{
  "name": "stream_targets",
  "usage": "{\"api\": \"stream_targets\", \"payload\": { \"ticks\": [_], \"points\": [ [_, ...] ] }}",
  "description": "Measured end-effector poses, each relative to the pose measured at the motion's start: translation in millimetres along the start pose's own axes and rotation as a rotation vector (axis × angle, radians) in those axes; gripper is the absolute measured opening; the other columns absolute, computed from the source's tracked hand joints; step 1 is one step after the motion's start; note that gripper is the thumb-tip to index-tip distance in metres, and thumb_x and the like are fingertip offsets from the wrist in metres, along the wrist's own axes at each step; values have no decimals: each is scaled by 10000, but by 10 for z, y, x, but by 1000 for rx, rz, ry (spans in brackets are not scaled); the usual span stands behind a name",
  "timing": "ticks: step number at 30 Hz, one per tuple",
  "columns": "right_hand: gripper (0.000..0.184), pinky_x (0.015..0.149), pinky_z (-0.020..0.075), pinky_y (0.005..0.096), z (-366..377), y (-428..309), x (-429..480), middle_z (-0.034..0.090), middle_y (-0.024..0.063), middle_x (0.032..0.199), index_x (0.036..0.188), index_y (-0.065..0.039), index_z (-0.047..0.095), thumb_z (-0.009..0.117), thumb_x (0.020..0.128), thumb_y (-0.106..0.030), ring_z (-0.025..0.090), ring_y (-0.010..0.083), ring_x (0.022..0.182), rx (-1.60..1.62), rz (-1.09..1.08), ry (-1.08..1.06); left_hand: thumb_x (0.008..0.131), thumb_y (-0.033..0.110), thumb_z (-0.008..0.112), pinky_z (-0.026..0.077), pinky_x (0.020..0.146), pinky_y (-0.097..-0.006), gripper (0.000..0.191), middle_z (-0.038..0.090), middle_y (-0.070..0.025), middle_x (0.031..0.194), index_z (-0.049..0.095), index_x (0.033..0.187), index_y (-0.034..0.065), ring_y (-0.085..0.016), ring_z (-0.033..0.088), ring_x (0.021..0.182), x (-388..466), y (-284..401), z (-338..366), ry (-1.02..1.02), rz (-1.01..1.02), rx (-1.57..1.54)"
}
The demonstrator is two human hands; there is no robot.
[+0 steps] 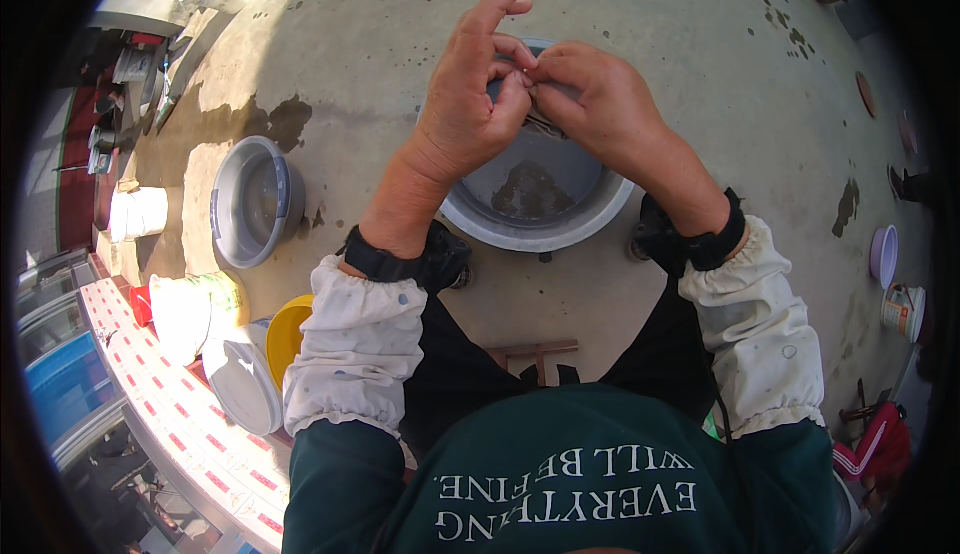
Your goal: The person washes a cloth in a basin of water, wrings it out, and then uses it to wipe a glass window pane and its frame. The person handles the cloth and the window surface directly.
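Note:
My left hand [472, 89] and my right hand [592, 93] meet fingertip to fingertip above a large grey basin [536, 239]. Thumb and index finger of each pinch a small thing between them, too small and too covered to name. The outer fingers of my left hand are raised. Just under the fingertips, partly hidden by my hands, is some dark, striped material [544, 125], perhaps cloth. The basin stands on the concrete floor, and a dark wet-looking patch shows on its bottom.
A smaller grey basin [225, 201] stands at the left. White buckets [142, 214], a yellow basin [289, 336] and a round white lid or tub [241, 385] are along the tiled ledge [180, 434]. A purple basin [885, 256] and a labelled bucket [904, 312] stand far right.

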State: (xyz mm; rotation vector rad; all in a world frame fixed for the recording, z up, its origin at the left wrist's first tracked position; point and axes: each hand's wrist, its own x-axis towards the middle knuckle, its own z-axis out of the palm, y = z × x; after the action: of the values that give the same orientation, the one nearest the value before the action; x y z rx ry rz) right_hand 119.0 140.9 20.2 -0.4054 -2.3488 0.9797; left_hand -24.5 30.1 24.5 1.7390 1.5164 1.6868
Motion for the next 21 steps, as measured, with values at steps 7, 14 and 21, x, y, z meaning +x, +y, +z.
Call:
{"api": "stream_targets", "payload": {
  "ticks": [7,14,21],
  "points": [
    [195,673,519,315,70,41,19,704,107,837,975,-27,732,657,847,-152,668,200,740,242,109,7,809,-147,448,534,777,-248,760,449,-207,1346,226,1509,47,-127,606,882,2,-101,91,105,27,-175],
    [192,664,510,237,109,-11,22,704,16,776,948,6,739,667,868,-153,607,40,742,534,331,-18,811,-149,420,527,770,-247,773,435,-217,1341,168,1514,52,-131,601,872,10,-91,126,193,-76,-332],
    [194,681,511,240,98,-63,33,716,36,815,955,-1,742,672,875,-163,624,59,760,541,361,-41,796,-140,429,521,766,-280,754,498,-223,1266,193,1492,28,-153,577,860,22,-119,43,258,-335,-810]
  ]
}}
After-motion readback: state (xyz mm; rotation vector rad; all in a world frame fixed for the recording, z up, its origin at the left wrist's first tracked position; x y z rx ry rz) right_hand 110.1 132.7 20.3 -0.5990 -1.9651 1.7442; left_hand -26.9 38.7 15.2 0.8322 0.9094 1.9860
